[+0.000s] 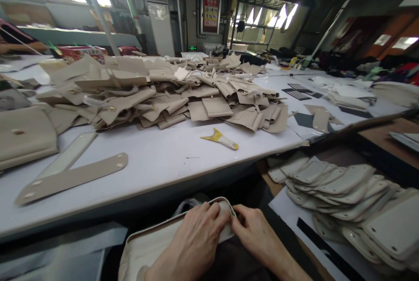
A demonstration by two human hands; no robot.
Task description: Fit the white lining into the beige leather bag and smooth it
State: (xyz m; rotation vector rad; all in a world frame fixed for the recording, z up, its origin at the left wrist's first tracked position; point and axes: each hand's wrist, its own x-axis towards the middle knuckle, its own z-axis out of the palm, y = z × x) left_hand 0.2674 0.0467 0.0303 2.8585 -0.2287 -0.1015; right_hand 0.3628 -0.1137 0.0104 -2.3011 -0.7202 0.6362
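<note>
A pale beige bag piece [157, 238] with a dark-edged rim lies tilted in front of me, below the table edge. My left hand [196, 233] rests over it, fingers curled onto the rounded corner of the rim. At that same corner, my right hand [250, 228] pinches the rim between thumb and fingers. The two hands are close together, nearly touching. Part of the bag piece is hidden beneath my left hand, and its lower end runs out of view.
Beige leather pieces [209, 106] lie heaped on the white table [157, 163]. Nearer are a yellow-and-white tool [221, 138] and a beige strip [78, 178]. At left sits a beige flap bag [26, 137]. Pale panels with holes [386, 224] are stacked at right.
</note>
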